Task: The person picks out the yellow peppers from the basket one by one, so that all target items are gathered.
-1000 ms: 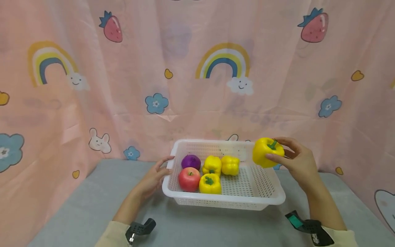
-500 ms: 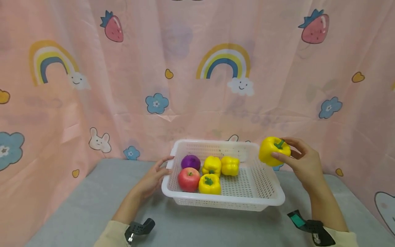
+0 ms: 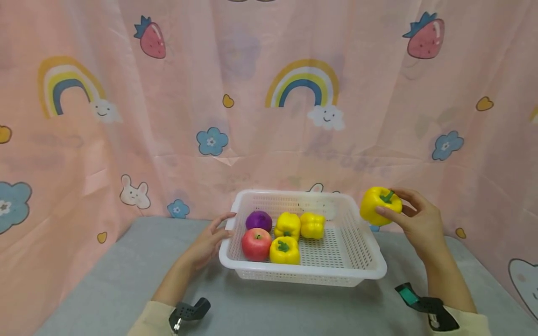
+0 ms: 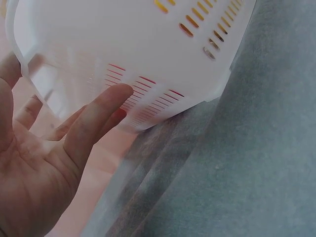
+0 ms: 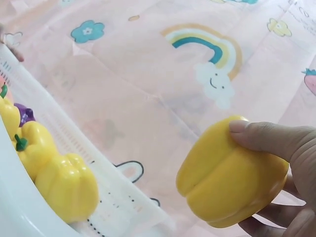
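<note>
My right hand (image 3: pixel 422 224) holds a yellow bell pepper (image 3: pixel 380 205) between thumb and fingers, in the air beyond the basket's right rim. Its green stem faces me in the head view; the right wrist view shows its smooth lobed side. A white perforated basket (image 3: pixel 311 273) sits on the table. At its left end my left hand (image 3: pixel 206 245) holds the rim, and the left wrist view shows fingers against the outer wall. Inside the basket, grouped to the left, lie several more yellow peppers (image 3: pixel 284 250), a red apple (image 3: pixel 256 244) and a round purple vegetable (image 3: pixel 258 220).
A grey cloth (image 3: pixel 138 284) covers the table. Behind it hangs a pink curtain (image 3: pixel 176 84) printed with rainbows, strawberries and flowers. Dark straps (image 3: pixel 428 308) sit around both wrists.
My right hand has carried the yellow pepper rightward, from over the basket's right end to beyond its rim. The left hand and the basket's contents stay as they were.
</note>
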`<control>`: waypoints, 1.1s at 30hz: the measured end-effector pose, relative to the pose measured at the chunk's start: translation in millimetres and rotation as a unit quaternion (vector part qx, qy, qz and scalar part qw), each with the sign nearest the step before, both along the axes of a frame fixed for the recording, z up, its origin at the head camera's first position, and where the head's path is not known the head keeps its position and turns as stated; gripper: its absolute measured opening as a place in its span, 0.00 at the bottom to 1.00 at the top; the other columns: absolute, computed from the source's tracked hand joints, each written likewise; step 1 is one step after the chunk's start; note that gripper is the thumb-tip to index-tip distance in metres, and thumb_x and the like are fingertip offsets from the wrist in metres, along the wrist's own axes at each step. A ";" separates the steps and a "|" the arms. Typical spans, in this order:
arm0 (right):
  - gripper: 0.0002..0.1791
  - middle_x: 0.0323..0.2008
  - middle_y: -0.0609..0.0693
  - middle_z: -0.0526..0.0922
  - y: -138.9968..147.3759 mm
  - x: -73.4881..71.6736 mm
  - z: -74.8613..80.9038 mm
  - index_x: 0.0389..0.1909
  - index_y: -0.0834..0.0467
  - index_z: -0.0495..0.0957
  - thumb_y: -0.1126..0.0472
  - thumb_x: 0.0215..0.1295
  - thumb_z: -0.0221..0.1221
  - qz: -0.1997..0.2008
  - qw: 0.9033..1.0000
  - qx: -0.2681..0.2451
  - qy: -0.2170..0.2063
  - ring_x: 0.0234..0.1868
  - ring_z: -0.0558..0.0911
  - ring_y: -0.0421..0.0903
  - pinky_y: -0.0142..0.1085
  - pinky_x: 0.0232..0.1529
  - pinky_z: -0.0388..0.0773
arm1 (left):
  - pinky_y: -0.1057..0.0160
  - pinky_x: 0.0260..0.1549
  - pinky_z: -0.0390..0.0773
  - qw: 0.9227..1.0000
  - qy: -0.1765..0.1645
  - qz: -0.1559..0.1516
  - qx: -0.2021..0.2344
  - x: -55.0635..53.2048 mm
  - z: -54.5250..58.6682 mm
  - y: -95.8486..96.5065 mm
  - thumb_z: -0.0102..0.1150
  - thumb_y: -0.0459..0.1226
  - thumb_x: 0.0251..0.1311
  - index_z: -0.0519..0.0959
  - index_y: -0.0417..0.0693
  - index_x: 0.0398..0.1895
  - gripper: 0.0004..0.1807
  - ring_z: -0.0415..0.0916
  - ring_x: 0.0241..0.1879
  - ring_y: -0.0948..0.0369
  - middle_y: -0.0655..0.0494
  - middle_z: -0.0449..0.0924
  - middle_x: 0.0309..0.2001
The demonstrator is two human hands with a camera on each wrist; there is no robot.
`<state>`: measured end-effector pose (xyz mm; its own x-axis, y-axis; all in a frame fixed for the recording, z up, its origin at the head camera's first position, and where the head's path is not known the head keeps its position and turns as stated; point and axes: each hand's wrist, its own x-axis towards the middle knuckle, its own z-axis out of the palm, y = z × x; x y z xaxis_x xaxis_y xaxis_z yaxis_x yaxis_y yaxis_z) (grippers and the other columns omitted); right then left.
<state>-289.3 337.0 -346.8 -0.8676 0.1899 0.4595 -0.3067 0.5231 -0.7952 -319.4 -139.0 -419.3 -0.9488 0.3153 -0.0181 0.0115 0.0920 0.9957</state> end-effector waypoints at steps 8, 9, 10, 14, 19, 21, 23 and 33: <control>0.33 0.65 0.50 0.74 4.4 -4.2 -4.6 0.68 0.57 0.72 0.54 0.63 0.69 -0.021 1.000 -0.012 -0.009 0.43 0.77 0.21 0.14 0.41 0.78 | 0.46 0.59 0.82 1.000 0.001 0.007 -0.002 0.3 -0.6 0.6 0.51 0.40 0.73 0.57 0.61 0.76 0.31 0.72 0.68 0.43 0.39 0.62 0.75; 0.33 0.65 0.51 0.73 4.7 -4.4 -5.1 0.68 0.57 0.72 0.54 0.63 0.69 -0.024 1.000 -0.012 -0.012 0.43 0.77 0.21 0.13 0.41 0.77 | 0.46 0.59 0.82 1.000 0.000 0.008 -0.002 0.1 -1.0 0.3 0.51 0.40 0.73 0.57 0.61 0.76 0.31 0.72 0.69 0.43 0.40 0.63 0.75; 0.33 0.66 0.53 0.73 4.7 -4.9 -5.7 0.68 0.57 0.72 0.53 0.63 0.69 -0.028 0.999 -0.012 -0.012 0.43 0.77 0.21 0.13 0.41 0.77 | 0.46 0.59 0.81 1.000 0.000 0.008 -0.003 0.0 -1.2 0.2 0.51 0.40 0.72 0.57 0.61 0.76 0.31 0.72 0.68 0.43 0.40 0.62 0.75; 0.34 0.70 0.57 0.71 4.9 -6.9 -9.1 0.68 0.55 0.72 0.50 0.63 0.68 -0.044 0.999 -0.012 -0.025 0.47 0.78 0.28 0.13 0.43 0.77 | 0.46 0.60 0.81 1.000 -0.001 0.003 -0.001 -0.8 -1.9 -0.3 0.51 0.40 0.72 0.56 0.60 0.77 0.31 0.71 0.69 0.43 0.39 0.62 0.75; 0.37 0.73 0.58 0.68 5.9 -10.0 -15.5 0.71 0.55 0.70 0.47 0.63 0.68 -0.062 0.997 -0.019 -0.049 0.63 0.77 0.59 0.13 0.45 0.75 | 0.47 0.60 0.81 1.000 -0.002 0.002 0.000 -0.8 -2.0 0.0 0.52 0.40 0.72 0.57 0.61 0.76 0.31 0.70 0.69 0.43 0.40 0.62 0.75; 0.38 0.73 0.59 0.67 6.6 -11.9 -18.5 0.71 0.56 0.68 0.47 0.64 0.67 -0.064 0.996 -0.023 -0.056 0.66 0.74 0.66 0.13 0.45 0.75 | 0.47 0.60 0.81 1.000 0.000 0.002 -0.001 -0.6 -2.1 -0.1 0.51 0.40 0.72 0.57 0.61 0.76 0.31 0.71 0.69 0.42 0.39 0.62 0.75; 0.39 0.74 0.60 0.66 7.2 -13.4 -21.4 0.72 0.57 0.67 0.46 0.64 0.67 -0.066 0.996 -0.024 -0.061 0.67 0.73 0.67 0.15 0.46 0.76 | 0.47 0.60 0.81 1.000 0.000 0.004 -0.001 -0.5 -2.1 0.1 0.51 0.40 0.72 0.57 0.61 0.76 0.31 0.71 0.69 0.42 0.39 0.63 0.74; 0.41 0.75 0.61 0.64 11.1 -16.7 -37.1 0.73 0.59 0.65 0.46 0.64 0.67 -0.064 0.994 -0.022 -0.088 0.68 0.71 0.67 0.30 0.59 0.78 | 0.46 0.60 0.81 1.000 -0.001 0.007 -0.003 -0.1 -1.6 0.5 0.52 0.40 0.72 0.58 0.61 0.76 0.31 0.70 0.69 0.43 0.41 0.62 0.75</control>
